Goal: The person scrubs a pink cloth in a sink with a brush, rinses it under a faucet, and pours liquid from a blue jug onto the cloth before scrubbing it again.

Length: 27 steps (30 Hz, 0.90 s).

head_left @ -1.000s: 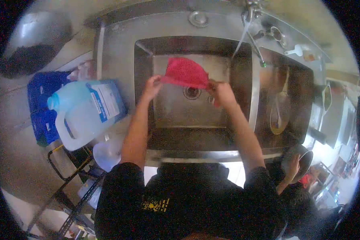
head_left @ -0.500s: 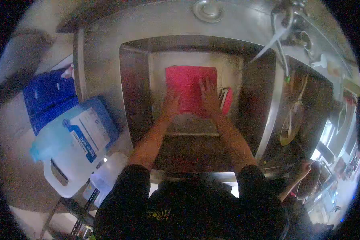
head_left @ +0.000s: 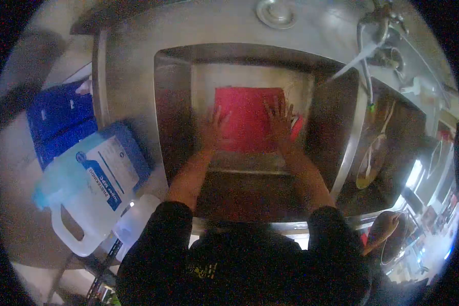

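Observation:
A flat red rectangular piece that looks like folded cloth [head_left: 249, 117] lies at the bottom of the steel sink [head_left: 186, 48]. My left hand [head_left: 213, 127] rests at its left edge, fingers spread. Across from it, my right hand [head_left: 279, 122] is also open, with fingertips on the right edge of the red piece. Just beyond my right hand a smaller red item with a pale stripe [head_left: 297, 127] shows against the sink's right side, partly covered by the fingers.
A large white jug with a blue label [head_left: 94, 178] stands left of the sink, beside blue crates [head_left: 61, 120]. At right, a second basin holds a pan with utensils [head_left: 375, 158] below a tap [head_left: 382, 25]. Another person's hand [head_left: 390, 229] holds a round pan at lower right.
My hands have moved apart, out toward the edges of the red piece, which now lies wider and flatter. The other person's hand and pan have shifted slightly.

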Each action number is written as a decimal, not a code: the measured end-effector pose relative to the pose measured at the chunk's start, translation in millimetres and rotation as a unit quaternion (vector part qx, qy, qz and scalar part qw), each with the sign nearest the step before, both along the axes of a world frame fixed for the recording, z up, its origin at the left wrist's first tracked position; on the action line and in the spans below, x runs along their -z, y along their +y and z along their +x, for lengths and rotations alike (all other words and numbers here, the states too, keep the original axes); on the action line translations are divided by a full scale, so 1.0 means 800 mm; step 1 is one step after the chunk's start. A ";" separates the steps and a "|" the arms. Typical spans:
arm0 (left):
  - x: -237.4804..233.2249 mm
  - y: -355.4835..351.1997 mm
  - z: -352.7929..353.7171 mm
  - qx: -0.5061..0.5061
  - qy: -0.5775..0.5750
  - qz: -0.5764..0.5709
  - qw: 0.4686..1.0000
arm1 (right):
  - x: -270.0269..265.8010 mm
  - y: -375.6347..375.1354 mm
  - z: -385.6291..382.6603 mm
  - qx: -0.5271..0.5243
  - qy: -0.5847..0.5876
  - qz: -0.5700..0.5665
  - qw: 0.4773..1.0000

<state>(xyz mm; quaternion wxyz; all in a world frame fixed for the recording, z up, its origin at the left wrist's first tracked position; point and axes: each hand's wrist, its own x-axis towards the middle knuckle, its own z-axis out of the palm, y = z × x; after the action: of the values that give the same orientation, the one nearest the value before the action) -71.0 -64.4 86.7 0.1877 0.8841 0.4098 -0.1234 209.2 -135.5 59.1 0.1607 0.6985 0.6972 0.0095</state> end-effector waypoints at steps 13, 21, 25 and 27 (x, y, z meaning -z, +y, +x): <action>-0.173 -0.106 0.026 -0.328 -0.275 -0.218 0.877 | -0.279 0.020 0.034 0.122 0.361 0.372 0.847; -0.321 -0.186 -0.089 -0.309 -0.326 -0.243 0.860 | -0.473 0.201 0.236 0.043 0.240 0.450 0.859; -0.352 -0.205 -0.127 -0.341 -0.341 -0.214 0.850 | -0.520 0.235 0.222 -0.079 0.060 0.322 0.941; -0.368 -0.226 -0.135 -0.382 -0.359 -0.215 0.824 | -0.543 0.256 0.208 0.049 0.050 0.213 0.975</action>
<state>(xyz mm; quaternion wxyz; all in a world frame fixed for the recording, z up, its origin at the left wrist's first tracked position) -179.3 -244.9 381.1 0.5392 0.5760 0.5813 0.1988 375.8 69.4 493.8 -0.0265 0.7498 0.6511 0.1144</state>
